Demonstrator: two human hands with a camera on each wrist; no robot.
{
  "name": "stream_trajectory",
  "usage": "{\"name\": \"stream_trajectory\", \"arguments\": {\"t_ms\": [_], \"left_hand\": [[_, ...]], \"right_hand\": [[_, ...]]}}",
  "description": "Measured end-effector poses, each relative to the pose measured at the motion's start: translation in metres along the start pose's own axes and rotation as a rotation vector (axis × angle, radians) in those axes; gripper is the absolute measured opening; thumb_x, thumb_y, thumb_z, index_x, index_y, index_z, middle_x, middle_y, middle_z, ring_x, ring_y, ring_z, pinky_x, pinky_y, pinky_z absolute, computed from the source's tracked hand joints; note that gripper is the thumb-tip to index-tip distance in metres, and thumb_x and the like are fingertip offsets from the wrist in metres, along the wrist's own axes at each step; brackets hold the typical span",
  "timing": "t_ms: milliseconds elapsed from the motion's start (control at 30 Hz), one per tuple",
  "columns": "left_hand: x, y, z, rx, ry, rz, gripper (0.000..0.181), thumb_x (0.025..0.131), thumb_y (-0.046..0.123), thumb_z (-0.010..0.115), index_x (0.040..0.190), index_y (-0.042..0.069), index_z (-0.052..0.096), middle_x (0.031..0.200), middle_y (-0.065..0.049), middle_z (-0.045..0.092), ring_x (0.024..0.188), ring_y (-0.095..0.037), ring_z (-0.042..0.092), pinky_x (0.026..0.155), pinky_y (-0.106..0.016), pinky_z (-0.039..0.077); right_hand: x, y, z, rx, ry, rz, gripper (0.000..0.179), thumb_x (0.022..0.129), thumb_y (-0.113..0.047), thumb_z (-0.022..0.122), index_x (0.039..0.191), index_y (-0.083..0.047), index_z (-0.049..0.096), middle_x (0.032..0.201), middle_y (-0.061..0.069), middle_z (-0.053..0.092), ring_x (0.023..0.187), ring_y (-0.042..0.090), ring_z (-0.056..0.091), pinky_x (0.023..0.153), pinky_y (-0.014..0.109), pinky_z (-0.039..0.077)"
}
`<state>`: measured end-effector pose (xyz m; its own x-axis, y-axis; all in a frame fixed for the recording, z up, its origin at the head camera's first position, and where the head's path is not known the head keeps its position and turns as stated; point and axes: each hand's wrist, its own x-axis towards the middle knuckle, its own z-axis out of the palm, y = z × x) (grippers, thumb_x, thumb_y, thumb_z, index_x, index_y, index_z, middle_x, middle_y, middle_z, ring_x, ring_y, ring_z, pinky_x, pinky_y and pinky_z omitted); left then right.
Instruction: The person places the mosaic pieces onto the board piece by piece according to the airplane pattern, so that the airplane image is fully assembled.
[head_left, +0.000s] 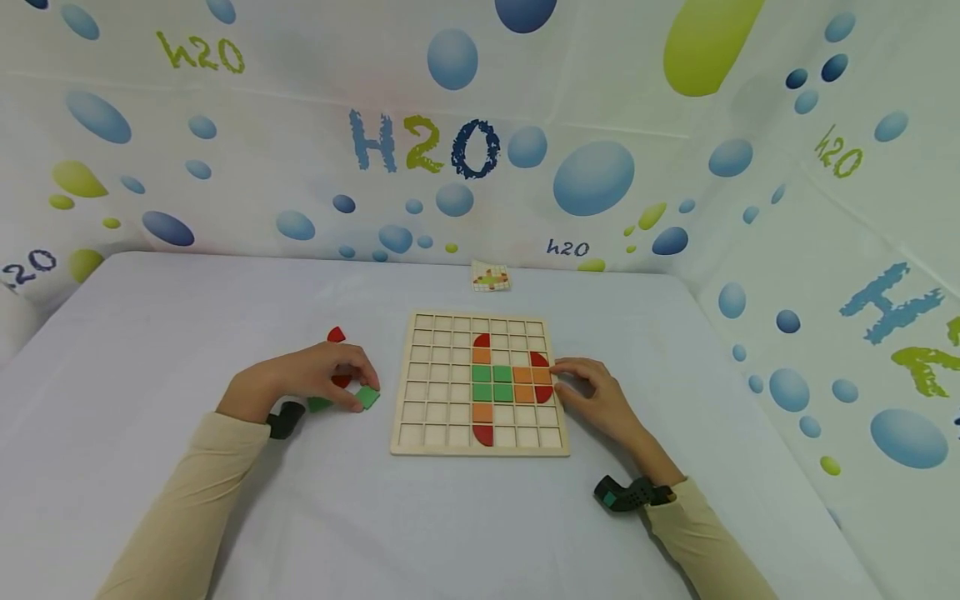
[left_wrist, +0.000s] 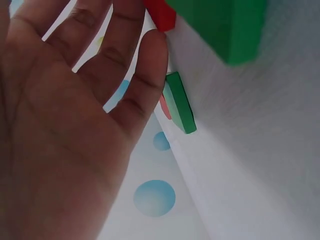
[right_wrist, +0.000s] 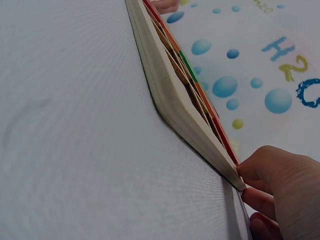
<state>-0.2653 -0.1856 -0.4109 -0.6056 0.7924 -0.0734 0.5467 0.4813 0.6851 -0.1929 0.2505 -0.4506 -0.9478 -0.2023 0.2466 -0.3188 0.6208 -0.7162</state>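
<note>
My left hand (head_left: 318,371) pinches a green square tile (head_left: 367,397) between thumb and index finger, left of a wooden grid board (head_left: 435,455). Under and around that hand lie red rounded pieces (head_left: 336,335) and another green tile (head_left: 318,404), partly hidden. The left wrist view shows a green tile (left_wrist: 179,102) beside the fingers and a larger, blurred green piece (left_wrist: 225,25) close to the camera. My right hand (head_left: 596,396) touches the board's right edge with thumb and fingertips. Green (head_left: 482,373), orange (head_left: 522,393) and red pieces (head_left: 483,435) sit in the board's cells.
A small card (head_left: 491,277) with a coloured grid picture lies behind the board, near the table's back edge. White cloth covers the table (head_left: 465,517). A patterned wall sheet (head_left: 300,175) rises behind it and on the right side.
</note>
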Motion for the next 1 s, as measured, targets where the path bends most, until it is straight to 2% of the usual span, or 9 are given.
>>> {"name": "stream_trajectory", "arguments": {"t_ms": [167, 433, 667, 800, 1000], "left_hand": [[0.0, 0.003, 0.001, 0.014, 0.008, -0.006, 0.026, 0.078, 0.015, 0.082, 0.102, 0.011, 0.071, 0.1, 0.004, 0.063, 0.094, -0.017, 0.056, 0.088, -0.03, 0.049], [0.005, -0.001, 0.005, 0.029, 0.049, -0.015, 0.023, 0.076, 0.019, 0.084, 0.094, 0.015, 0.071, 0.093, 0.005, 0.061, 0.087, -0.015, 0.053, 0.077, -0.026, 0.047], [0.01, 0.002, 0.008, 0.042, 0.077, -0.031, 0.021, 0.076, 0.017, 0.082, 0.093, 0.013, 0.07, 0.09, 0.004, 0.06, 0.082, -0.015, 0.052, 0.071, -0.025, 0.046], [0.012, 0.005, 0.009, 0.045, 0.08, -0.045, 0.02, 0.077, 0.015, 0.08, 0.093, 0.011, 0.069, 0.088, 0.004, 0.061, 0.082, -0.014, 0.053, 0.072, -0.026, 0.047], [0.017, 0.009, 0.011, 0.049, 0.089, -0.01, 0.02, 0.078, 0.015, 0.079, 0.094, 0.01, 0.067, 0.088, 0.005, 0.062, 0.083, -0.012, 0.055, 0.077, -0.029, 0.048]], "right_hand": [[0.0, 0.001, 0.0, -0.007, -0.001, 0.0, 0.028, 0.091, -0.01, 0.067, 0.119, -0.007, 0.067, 0.132, 0.014, 0.059, 0.13, 0.035, 0.042, 0.106, 0.056, 0.033], [0.0, 0.002, 0.0, 0.003, -0.004, 0.0, 0.028, 0.092, -0.011, 0.067, 0.119, -0.007, 0.067, 0.132, 0.014, 0.058, 0.13, 0.035, 0.042, 0.106, 0.056, 0.032], [0.001, 0.003, 0.0, -0.006, 0.002, 0.001, 0.028, 0.092, -0.011, 0.067, 0.119, -0.008, 0.067, 0.132, 0.013, 0.059, 0.13, 0.034, 0.042, 0.106, 0.055, 0.033], [0.002, 0.003, 0.0, 0.005, 0.001, 0.006, 0.027, 0.092, -0.011, 0.067, 0.119, -0.007, 0.067, 0.132, 0.013, 0.058, 0.13, 0.034, 0.042, 0.106, 0.055, 0.033], [0.002, 0.004, 0.001, 0.018, 0.001, -0.004, 0.028, 0.091, -0.01, 0.067, 0.119, -0.005, 0.067, 0.132, 0.015, 0.059, 0.13, 0.034, 0.042, 0.107, 0.055, 0.032]]}}
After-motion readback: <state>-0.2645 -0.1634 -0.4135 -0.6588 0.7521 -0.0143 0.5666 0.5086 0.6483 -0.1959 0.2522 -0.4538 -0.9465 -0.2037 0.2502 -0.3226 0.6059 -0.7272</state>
